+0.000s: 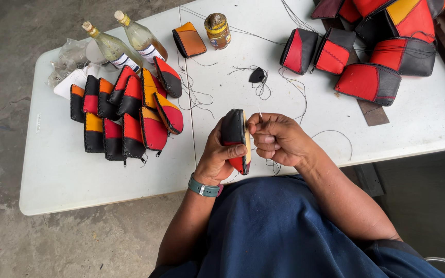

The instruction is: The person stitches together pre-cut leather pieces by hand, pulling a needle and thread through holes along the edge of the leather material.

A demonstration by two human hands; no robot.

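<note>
The left hand (pixel 221 154) is closed around a small leather pouch (pixel 234 135), black on its upper part and red at its lower end, with a yellow edge facing right; the thumb lies across the front face and the fingers wrap behind it. The pouch stands upright above the near edge of the white table (pixel 68 175), directly in front of the person's body. The right hand (pixel 276 138) is just beside the pouch on its right, fingers curled together and pinched on a thin needle (pixel 259 114) whose tip projects upward above the knuckles. A dark thread (pixel 330 133) loops from that hand across the tabletop. A green wristband (pixel 205 188) sits on the left wrist. To the left of the hands, a cluster of finished pouches (pixel 124 116) in black, red and orange lies in overlapping rows. Behind that cluster, two glass bottles (pixel 127 44) lie tilted, with a crumpled clear plastic bag (pixel 68 59) at the far left corner. Near the far edge, an orange and black pouch (pixel 189 39) lies beside a small jar (pixel 217 31). At the right far corner, larger red and black bags (pixel 372 62) are piled together. A small black leather scrap (pixel 257 75) lies among loose threads at the table centre.
</note>
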